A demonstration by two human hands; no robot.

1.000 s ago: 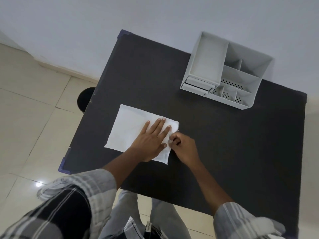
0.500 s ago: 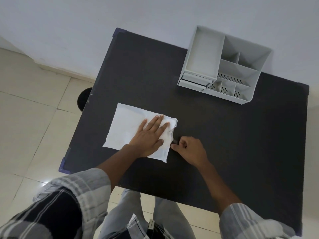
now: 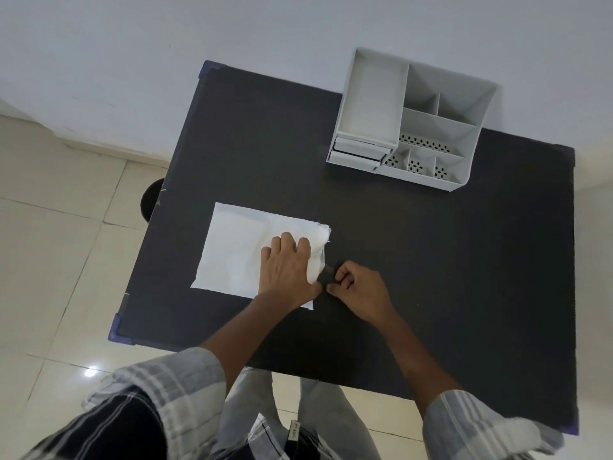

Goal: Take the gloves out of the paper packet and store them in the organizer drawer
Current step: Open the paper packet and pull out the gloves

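A white paper packet [image 3: 237,250] lies flat on the black table [image 3: 431,277], left of centre. My left hand [image 3: 287,272] rests on its right end, fingers curled and gripping the crumpled, raised edge there. My right hand [image 3: 360,293] sits just right of the packet's edge, its fingers curled and pinched together. A small greyish bit shows at its fingertips; I cannot tell what it is. No gloves are visible. The grey organizer [image 3: 464,144] stands at the table's far right, its two small drawers [image 3: 358,154] pushed in on the front left.
The organizer has open compartments on top and perforated cups in front. The table's back edge meets a white wall. A dark round stool [image 3: 151,200] pokes out past the table's left edge, over a tiled floor. My legs are at the near edge.
My left hand went from flat with spread fingers to curled, bunching up the packet's right end. My right hand drew slightly right, away from the packet's edge.
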